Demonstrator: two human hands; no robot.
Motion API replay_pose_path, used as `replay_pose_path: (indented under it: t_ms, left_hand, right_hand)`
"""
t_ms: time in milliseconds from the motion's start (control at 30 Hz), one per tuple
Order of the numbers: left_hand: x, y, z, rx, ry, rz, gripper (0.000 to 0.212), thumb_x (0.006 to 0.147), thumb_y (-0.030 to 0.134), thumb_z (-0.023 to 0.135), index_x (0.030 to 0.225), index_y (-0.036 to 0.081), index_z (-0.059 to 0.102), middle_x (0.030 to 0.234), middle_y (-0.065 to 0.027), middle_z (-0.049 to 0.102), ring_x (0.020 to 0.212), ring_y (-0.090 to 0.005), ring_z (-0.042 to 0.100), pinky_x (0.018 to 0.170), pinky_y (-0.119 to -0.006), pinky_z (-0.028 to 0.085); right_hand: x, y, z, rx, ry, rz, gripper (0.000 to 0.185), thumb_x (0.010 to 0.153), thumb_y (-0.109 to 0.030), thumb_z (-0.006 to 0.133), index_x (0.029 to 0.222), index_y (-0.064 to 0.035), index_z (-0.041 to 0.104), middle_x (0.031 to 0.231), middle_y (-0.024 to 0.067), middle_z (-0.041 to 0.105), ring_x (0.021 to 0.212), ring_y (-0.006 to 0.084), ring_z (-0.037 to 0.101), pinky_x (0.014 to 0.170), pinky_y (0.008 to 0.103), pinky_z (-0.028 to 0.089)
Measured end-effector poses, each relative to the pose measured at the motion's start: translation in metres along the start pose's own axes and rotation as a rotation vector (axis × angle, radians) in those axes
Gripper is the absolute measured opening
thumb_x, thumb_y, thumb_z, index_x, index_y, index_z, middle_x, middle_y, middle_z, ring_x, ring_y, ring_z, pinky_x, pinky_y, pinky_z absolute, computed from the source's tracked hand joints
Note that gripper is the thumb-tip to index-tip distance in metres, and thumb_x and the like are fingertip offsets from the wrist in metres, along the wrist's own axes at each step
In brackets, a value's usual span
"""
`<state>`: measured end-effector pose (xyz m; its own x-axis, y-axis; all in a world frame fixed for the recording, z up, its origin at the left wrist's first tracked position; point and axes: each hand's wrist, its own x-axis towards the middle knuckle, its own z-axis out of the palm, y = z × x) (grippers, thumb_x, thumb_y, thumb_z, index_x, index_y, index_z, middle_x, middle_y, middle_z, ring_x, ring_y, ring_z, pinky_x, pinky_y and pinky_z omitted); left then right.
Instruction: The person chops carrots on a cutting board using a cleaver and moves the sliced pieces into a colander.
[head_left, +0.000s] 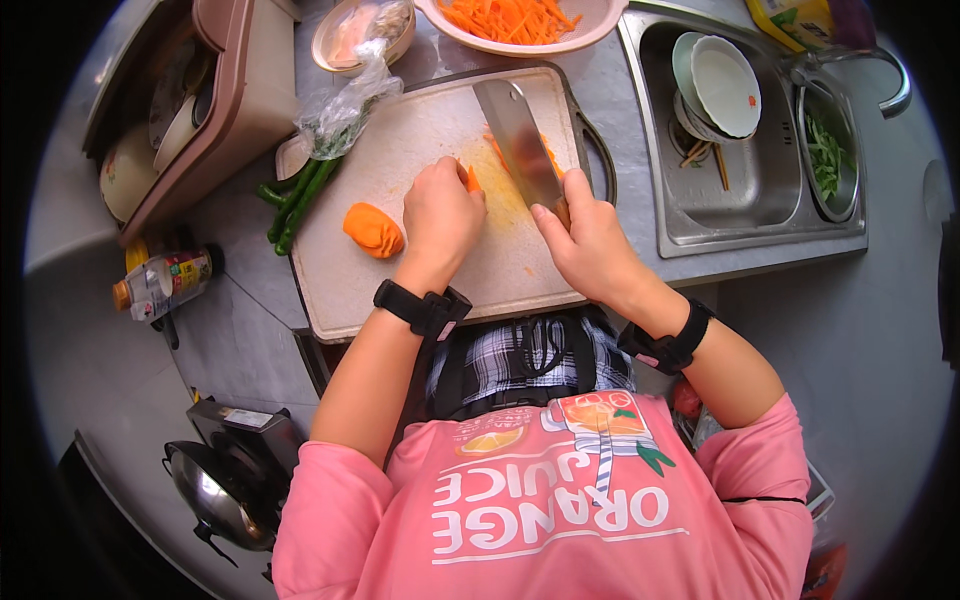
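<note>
My right hand (589, 236) grips the handle of a cleaver (517, 135), whose broad blade tilts up and left over the cutting board (337, 307). Orange carrot shreds (552, 156) lie partly hidden beneath the blade. My left hand (446, 214) is closed around a carrot piece (472, 180) with only its orange tip showing. Left of that hand rests a thick carrot chunk or stack of slices (373, 230). Long green peppers (304, 202), partly in a clear plastic bag (349, 105), lie over the board's left edge.
A pink colander (607, 34) of shredded carrot and a bowl (319, 45) of what looks like meat stand behind the board. Right is a steel sink (757, 232) with stacked bowls (726, 86) and a basin of greens (825, 157). Left are a dish cabinet (255, 97) and bottles (172, 281).
</note>
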<state>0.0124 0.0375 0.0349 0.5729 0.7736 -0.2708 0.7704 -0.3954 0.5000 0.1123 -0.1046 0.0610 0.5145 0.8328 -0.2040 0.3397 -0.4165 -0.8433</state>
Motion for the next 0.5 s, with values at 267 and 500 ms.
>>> replay_pose_path:
  t_ms: [267, 500]
  left_hand:
    - [-0.001, -0.011, 0.007, 0.037, 0.059, 0.128, 0.019, 0.07, 0.013, 0.069, 0.081, -0.001, 0.062, 0.078, -0.0137, 0.065, 0.071, -0.0247, 0.063, 0.066, -0.033, 0.05]
    - [0.018, -0.036, -0.024, -0.611, -0.108, -0.11, 0.012, 0.073, 0.007, 0.07, 0.079, 0.0, 0.063, 0.068, -0.0041, 0.063, 0.063, -0.0105, 0.058, 0.057, -0.025, 0.047]
  right_hand:
    - [0.005, 0.01, -0.029, -0.006, 0.094, -0.37, 0.023, 0.08, -0.006, 0.064, 0.09, -0.0029, 0.043, 0.054, 0.009, 0.049, 0.047, 0.0213, 0.051, 0.046, 0.0323, 0.039]
    - [0.02, 0.036, -0.061, -0.42, 0.031, -0.841, 0.028, 0.056, -0.01, 0.071, 0.076, -0.0091, 0.051, 0.062, 0.0018, 0.055, 0.056, 0.0218, 0.058, 0.05, 0.033, 0.046]
